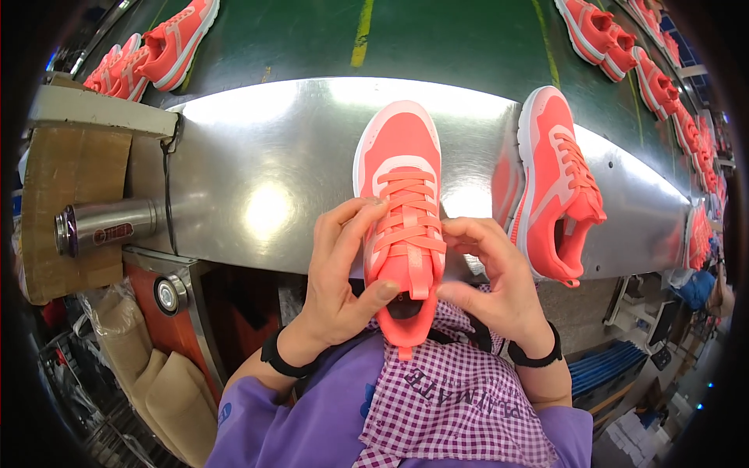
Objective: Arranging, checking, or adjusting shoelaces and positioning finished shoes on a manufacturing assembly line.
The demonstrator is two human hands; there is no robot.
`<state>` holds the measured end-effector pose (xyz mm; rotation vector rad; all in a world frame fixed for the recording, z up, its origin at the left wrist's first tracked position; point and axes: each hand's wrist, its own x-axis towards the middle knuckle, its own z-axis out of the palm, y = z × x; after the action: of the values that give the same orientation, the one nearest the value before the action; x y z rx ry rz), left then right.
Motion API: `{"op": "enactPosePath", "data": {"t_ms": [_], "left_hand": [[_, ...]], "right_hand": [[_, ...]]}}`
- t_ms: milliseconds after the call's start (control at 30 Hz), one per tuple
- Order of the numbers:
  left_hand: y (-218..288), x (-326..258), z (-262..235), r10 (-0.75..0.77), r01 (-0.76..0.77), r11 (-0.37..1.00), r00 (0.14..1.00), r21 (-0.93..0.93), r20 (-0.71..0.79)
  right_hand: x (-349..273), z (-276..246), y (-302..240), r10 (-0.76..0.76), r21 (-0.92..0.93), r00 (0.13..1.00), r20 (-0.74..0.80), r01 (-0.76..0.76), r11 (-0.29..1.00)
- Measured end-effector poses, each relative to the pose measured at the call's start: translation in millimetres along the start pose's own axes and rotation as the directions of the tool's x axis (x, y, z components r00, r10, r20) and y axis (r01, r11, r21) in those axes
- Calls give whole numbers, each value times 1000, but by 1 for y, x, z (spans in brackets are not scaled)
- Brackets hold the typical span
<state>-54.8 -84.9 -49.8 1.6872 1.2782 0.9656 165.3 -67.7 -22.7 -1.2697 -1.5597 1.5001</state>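
A coral-pink sneaker [412, 148] with flat criss-cross laces and a white sole lies before me, toe pointing away, its heel over the near edge of the metal bench. On its left side my left hand [343, 269] closes in, fingers at the laces and thumb by the collar. Opposite it, my right hand [491, 281] grips the other side, fingers by the lace edge and thumb at the opening. The tongue stands up between my thumbs. A second matching sneaker [555, 179] lies tilted to the right, apart from both hands.
The shiny metal bench [226, 156] borders a green conveyor belt [445, 47] carrying coral sneakers [175, 47] at left and more sneakers [589, 35] at right. A steel flask [109, 226] lies at left beside cardboard [74, 187]. Below are rolled tan sheets [175, 398].
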Motion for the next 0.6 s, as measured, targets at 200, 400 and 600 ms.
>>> {"op": "enactPosePath", "data": {"t_ms": [200, 400, 600], "left_hand": [[4, 6, 1, -145, 126, 983, 979, -136, -141], [16, 36, -12, -89, 101, 989, 989, 104, -118], [22, 65, -34, -384, 377, 923, 893, 74, 235]], "right_hand": [[4, -1, -4, -1, -52, 998, 70, 4, 999], [5, 27, 1, -93, -368, 994, 55, 106, 924], [8, 40, 0, -106, -378, 991, -79, 68, 923]]}}
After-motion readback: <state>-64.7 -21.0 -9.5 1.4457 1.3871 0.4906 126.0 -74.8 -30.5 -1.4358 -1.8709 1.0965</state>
